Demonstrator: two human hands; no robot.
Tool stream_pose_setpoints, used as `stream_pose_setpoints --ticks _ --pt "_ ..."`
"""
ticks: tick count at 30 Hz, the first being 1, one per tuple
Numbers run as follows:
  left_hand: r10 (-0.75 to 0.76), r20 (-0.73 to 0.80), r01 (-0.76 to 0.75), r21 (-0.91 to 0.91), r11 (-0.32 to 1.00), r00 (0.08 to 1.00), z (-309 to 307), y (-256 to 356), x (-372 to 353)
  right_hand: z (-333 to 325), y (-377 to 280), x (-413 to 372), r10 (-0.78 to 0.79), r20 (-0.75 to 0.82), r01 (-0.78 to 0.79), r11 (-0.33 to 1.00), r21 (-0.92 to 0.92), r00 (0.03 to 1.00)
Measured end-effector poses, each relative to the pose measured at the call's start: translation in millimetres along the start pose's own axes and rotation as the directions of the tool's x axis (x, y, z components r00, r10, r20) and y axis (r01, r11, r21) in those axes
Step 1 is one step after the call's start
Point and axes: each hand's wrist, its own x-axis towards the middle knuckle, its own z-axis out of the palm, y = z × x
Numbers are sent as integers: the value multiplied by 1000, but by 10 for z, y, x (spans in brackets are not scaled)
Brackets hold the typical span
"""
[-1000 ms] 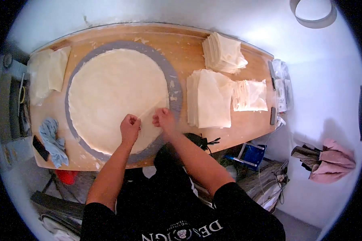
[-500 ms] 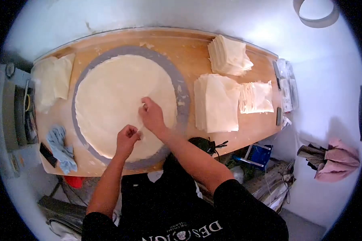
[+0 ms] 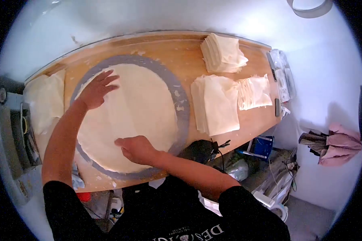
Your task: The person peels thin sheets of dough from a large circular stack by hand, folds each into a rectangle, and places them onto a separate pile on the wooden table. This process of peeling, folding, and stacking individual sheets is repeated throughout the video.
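Note:
A large round sheet of thin dough (image 3: 149,108) lies on a round grey mat (image 3: 182,120). Over the upper left of the sheet is my left hand (image 3: 97,90), its fingers spread and nothing seen in them. Lower down, above the near part of the dough, my right hand (image 3: 138,149) is closed with thumb and forefinger together; whatever they pinch, if anything, is hidden. A faint paler band runs across the dough between the two hands.
To the right stand a tall stack of folded dough sheets (image 3: 216,106), a stack of cut squares (image 3: 223,54) and smaller cut pieces (image 3: 255,92). More folded sheets (image 3: 46,98) lie at the left. A black bag (image 3: 198,152) hangs by the front edge.
My left hand has moved up and left across the dough and its fingers have spread. My right hand has come down and left towards the near side. The view has shifted slightly.

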Motion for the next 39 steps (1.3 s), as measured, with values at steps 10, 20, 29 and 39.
stream_pose_setpoints --ticks 10,20,29,39 --pt "-169 170 175 -19 984 971 -366 653 -1167 -269 135 -441 -52 281 84 991 -102 958" --pt "-473 328 512 -39 858 818 -853 2605 -2068 -367 112 -926 -251 493 386 902 -194 833" --pt "-554 367 604 -28 796 747 -1257 3721 -2104 -409 122 -1308 -502 394 567 822 -61 770" --pt "-705 494 786 68 614 509 -2092 4379 -1964 -665 -169 -1598 -610 400 645 762 59 684"
